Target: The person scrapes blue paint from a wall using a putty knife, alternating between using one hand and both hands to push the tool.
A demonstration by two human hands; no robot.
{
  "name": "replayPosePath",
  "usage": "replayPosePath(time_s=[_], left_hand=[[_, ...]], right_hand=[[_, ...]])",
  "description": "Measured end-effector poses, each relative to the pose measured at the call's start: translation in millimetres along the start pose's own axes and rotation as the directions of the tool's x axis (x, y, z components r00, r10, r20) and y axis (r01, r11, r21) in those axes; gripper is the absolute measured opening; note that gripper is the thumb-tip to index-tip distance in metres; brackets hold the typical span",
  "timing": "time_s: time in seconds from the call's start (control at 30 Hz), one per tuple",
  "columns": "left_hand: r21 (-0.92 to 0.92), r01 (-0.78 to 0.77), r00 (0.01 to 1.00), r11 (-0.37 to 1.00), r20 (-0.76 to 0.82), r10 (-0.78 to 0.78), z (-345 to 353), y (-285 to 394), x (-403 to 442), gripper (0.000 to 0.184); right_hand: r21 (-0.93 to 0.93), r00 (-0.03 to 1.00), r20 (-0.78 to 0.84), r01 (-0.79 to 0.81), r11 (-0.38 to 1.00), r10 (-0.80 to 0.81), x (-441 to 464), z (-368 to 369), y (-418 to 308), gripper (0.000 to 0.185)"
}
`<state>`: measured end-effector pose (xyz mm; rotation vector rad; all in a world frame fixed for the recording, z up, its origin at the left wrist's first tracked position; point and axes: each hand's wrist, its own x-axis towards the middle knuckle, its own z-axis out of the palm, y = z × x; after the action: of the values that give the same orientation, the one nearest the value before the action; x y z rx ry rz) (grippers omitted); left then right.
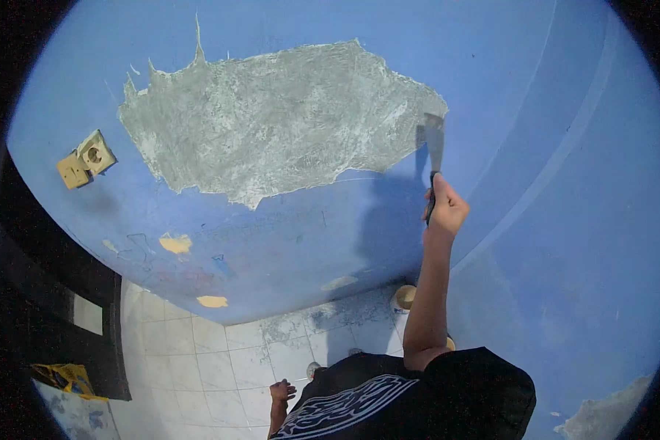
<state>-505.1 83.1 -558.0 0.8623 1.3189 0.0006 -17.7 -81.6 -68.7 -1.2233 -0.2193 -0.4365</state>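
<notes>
My right hand [447,207] is wrapped round the dark handle of a scraper [434,143], held up to the wall. The scraper's broad metal blade points upward and lies over the right end of a bare grey patch [271,117] with ragged edges, where the blue paint is gone. Whether the blade's edge presses on the wall I cannot tell. Low down by my body, my left hand [283,391] hangs away from the wall, its fingers loosely spread with nothing seen in them.
Left of the patch, a socket and switch [84,159] hang on the blue wall [308,235]. Paint flakes and dust lie on the tiled floor [213,367] along the wall's foot. A bucket [403,297] stands there, partly behind my right arm. A yellow bag [66,380] is at the lower left.
</notes>
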Motion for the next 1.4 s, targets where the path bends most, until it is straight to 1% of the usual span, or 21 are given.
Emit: replayPosePath(time_s=[0.03, 0.13, 0.17, 0.2, 0.23, 0.3, 0.37, 0.5, 0.57, 0.63, 0.7, 0.77, 0.9, 1.0, 1.1, 1.17, 1.23, 1.27, 1.3, 1.37, 1.4], left_hand=[[0.002, 0.0, 1.0, 1.0, 0.003, 0.0, -1, -2, 4, 0.032], [0.328, -0.377, 0.925, 0.866, 0.189, 0.331, -14, -10, 4, 0.033], [0.331, -0.371, 0.927, 0.867, 0.19, 0.324, -16, -9, 10, 0.033], [0.148, -0.182, 0.981, 0.972, 0.093, 0.169, -16, -7, 21, 0.034], [-0.06, 0.014, 1.0, 0.998, 0.026, -0.012, -13, -2, 17, 0.034], [0.007, -0.003, 1.0, 1.0, 0.029, 0.003, -13, 14, 7, 0.034], [0.06, -0.051, 0.999, 0.997, -0.013, 0.051, -11, 17, 4, 0.032], [0.07, -0.052, 0.998, 0.996, -0.033, 0.055, -14, 25, -5, 0.033], [0.06, -0.046, 0.998, 0.997, -0.037, 0.048, -18, 20, 3, 0.033], [0.033, -0.004, 1.0, 0.999, -0.007, 0.005, -21, 12, 8, 0.032], [0.107, -0.055, 0.998, 0.993, 0.018, 0.054, -20, 9, 7, 0.033], [0.086, -0.025, 1.0, 0.996, 0.005, 0.024, -21, 6, 3, 0.033], [0.065, -0.004, 1.0, 0.998, -0.014, 0.004, -14, 10, -2, 0.032], [0.052, -0.025, 1.0, 0.998, 0.013, 0.024, -19, -2, -3, 0.031], [0.079, 0.052, 0.998, 0.996, 0.028, -0.054, -15, -3, 5, 0.031], [0.148, -0.004, 1.0, 0.989, -0.005, 0.004, -6, 4, -9, 0.032], [0.137, -0.035, 0.999, 0.99, -0.008, 0.037, -2, 12, -20, 0.032], [0.334, -0.277, 0.953, 0.901, 0.218, 0.212, -27, -27, 41, 0.032], [0.339, -0.269, 0.955, 0.902, 0.215, 0.204, -26, -24, 36, 0.032], [0.14, -0.036, 0.998, 0.989, 0.061, 0.028, -11, -1, 15, 0.032], [0.141, -0.043, 0.998, 0.989, 0.041, 0.038, -7, 9, 5, 0.032]], right_hand=[[0.01, 0.999, 0.01, -0.035, 0.999, 0.035, -2, 1, 2, 0.029], [-0.005, 0.993, 0.059, -0.101, 0.995, 0.101, 16, 18, -3, 0.033], [-0.025, 0.987, 0.105, -0.123, 0.992, 0.125, 29, 28, -6, 0.034], [-0.033, 0.986, 0.102, -0.128, 0.991, 0.131, 37, 34, -3, 0.034], [0.023, 0.986, 0.161, -0.051, 0.998, 0.047, 43, 39, 2, 0.036], [0.1, 0.975, 0.214, 0.031, 0.995, -0.052, 43, 42, 8, 0.038], [-0.131, 0.986, 0.032, -0.159, 0.979, 0.165, 30, 24, 10, 0.041], [-0.078, 0.992, 0.045, -0.118, 0.99, 0.122, 17, 16, 6, 0.042], [-0.017, 0.978, 0.203, -0.034, 0.999, 0.036, 40, 36, -7, 0.038], [-0.029, 0.982, 0.182, -0.035, 0.999, 0.04, 39, 35, -7, 0.038], [-0.029, 0.986, 0.166, -0.013, 0.999, 0.017, 41, 32, -5, 0.038], [-0.117, 0.992, 0.046, -0.108, 0.987, 0.114, 24, 8, 15, 0.041], [-0.112, 0.99, 0.045, -0.129, 0.985, 0.135, 21, 15, -4, 0.041], [-0.186, 0.979, 0.15, -0.112, 0.976, 0.14, 43, 33, -21, 0.038], [-0.035, 0.987, 0.11, -0.11, 0.993, 0.114, 46, 11, 15, 0.038], [-0.147, 0.99, 0.024, -0.135, 0.98, 0.14, 26, -6, 23, 0.04], [-0.12, 0.991, 0.08, -0.097, 0.988, 0.107, 23, -3, 19, 0.04], [-0.1, 0.988, 0.137, -0.056, 0.993, 0.069, 21, -3, 14, 0.04], [-0.105, 0.988, 0.135, -0.064, 0.992, 0.078, 30, 7, 5, 0.04], [-0.06, 0.966, 0.236, -0.095, 0.994, 0.107, 60, 34, -11, 0.04], [-0.059, 0.966, 0.233, -0.098, 0.993, 0.11, 56, 28, -5, 0.04]])
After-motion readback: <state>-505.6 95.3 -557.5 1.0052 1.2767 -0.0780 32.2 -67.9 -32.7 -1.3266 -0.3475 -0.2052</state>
